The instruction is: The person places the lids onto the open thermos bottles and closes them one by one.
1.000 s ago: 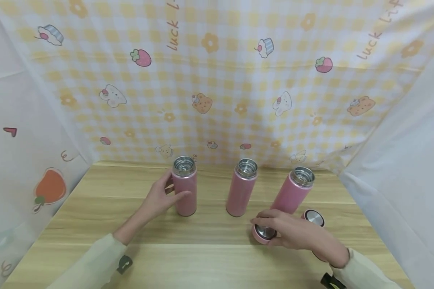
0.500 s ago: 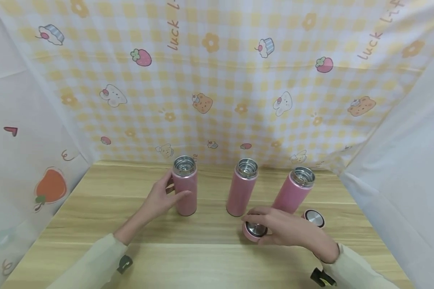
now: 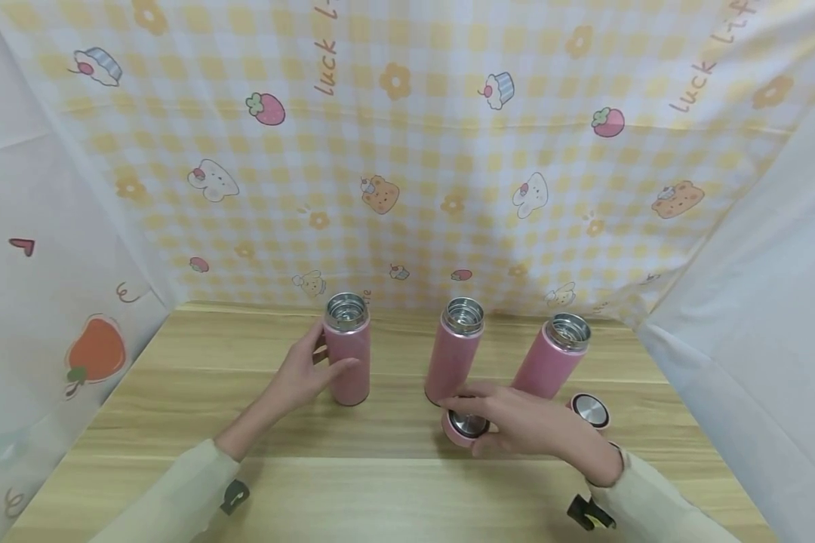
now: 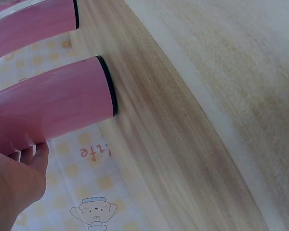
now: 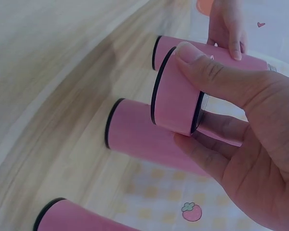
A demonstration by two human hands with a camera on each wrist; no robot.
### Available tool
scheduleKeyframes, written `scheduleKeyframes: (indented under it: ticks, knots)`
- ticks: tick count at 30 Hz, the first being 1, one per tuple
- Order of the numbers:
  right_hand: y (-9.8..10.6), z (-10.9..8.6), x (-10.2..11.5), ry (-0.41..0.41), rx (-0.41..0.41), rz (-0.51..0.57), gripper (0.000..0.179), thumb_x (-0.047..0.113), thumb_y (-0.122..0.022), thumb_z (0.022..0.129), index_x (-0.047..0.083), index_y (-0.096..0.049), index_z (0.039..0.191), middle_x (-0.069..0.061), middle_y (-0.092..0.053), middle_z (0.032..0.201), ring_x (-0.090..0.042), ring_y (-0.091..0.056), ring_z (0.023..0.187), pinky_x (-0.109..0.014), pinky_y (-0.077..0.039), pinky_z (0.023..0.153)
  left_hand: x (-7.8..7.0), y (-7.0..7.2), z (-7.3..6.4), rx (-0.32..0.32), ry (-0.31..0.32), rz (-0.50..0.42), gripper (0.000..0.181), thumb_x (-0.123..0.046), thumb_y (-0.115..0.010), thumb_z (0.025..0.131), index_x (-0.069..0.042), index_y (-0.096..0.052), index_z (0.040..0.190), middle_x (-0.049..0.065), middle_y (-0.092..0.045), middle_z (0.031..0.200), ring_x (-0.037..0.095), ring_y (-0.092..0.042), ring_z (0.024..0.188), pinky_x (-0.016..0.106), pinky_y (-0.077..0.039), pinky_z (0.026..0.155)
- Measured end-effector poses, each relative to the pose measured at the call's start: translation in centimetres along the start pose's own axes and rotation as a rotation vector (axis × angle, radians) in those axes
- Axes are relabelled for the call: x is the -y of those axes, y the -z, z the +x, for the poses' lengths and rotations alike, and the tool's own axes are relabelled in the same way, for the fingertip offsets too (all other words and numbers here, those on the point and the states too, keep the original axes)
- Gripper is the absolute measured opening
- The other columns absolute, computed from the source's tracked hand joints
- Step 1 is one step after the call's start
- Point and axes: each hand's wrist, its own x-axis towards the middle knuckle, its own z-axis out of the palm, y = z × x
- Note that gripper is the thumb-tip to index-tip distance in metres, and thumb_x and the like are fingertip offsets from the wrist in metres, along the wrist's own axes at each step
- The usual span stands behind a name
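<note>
My left hand [image 3: 309,373] grips the side of the left pink thermos bottle [image 3: 350,362], which stands upright with its steel mouth uncovered. In the left wrist view, fingers [image 4: 40,156] curl behind that bottle. My right hand [image 3: 533,422] pinches a pink bottle lid [image 3: 467,424], its metal inside turned up, just in front of the middle bottle [image 3: 453,354]. The right wrist view shows this lid [image 5: 176,94] between thumb and fingertips, apart from the wooden tabletop. Behind the right hand stands the right bottle [image 3: 550,366], also without a lid; its lower part is hidden.
A second lid [image 3: 589,411] lies metal side up on the wooden table [image 3: 353,498], right of the right hand. Part of another pink round edge shows beside the right wrist, mostly hidden. A yellow checked cloth [image 3: 407,226] hangs behind the bottles, with white cloth at both sides.
My right hand has carried the lid leftward and slightly back, from before the right bottle to before the middle one. My left hand keeps its grip in the same spot.
</note>
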Motion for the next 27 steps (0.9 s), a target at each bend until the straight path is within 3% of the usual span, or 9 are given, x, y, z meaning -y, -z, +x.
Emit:
scheduleKeyframes:
  ticks: [9,18,27]
  knots:
    - [0.6,0.7,0.3,-0.039,0.035,-0.026,0.072,0.022,-0.087,0.083,0.018,-0.055,0.147,-0.005,-0.056,0.140,-0.017,-0.055,0.121,-0.033,-0.053,0.096,-0.2,0.0,0.0,-0.001,0.000,0.006,0.076,-0.023,-0.083,0.087,-0.009,-0.041,0.150,0.015,-0.054,0.141,0.036,-0.053,0.127,0.050,-0.048,0.102]
    - [0.9,1.6,0.3,0.041,-0.017,-0.010,0.072,0.017,-0.088,0.080,0.008,-0.057,0.144,-0.009,-0.056,0.138,-0.021,-0.054,0.124,-0.036,-0.051,0.100,-0.3,0.0,-0.1,-0.001,0.011,0.001,0.075,-0.024,-0.083,0.088,-0.010,-0.042,0.149,0.014,-0.053,0.142,0.036,-0.052,0.129,0.051,-0.047,0.104]
    - [1.7,2.5,0.8,0.046,-0.012,-0.012,0.066,0.021,-0.085,0.085,0.005,-0.057,0.143,-0.011,-0.056,0.139,-0.024,-0.054,0.124,-0.035,-0.050,0.101,-0.3,0.0,-0.2,0.001,0.001,0.005,0.073,-0.023,-0.082,0.088,-0.010,-0.042,0.148,0.014,-0.053,0.141,0.036,-0.052,0.129,0.050,-0.047,0.104]
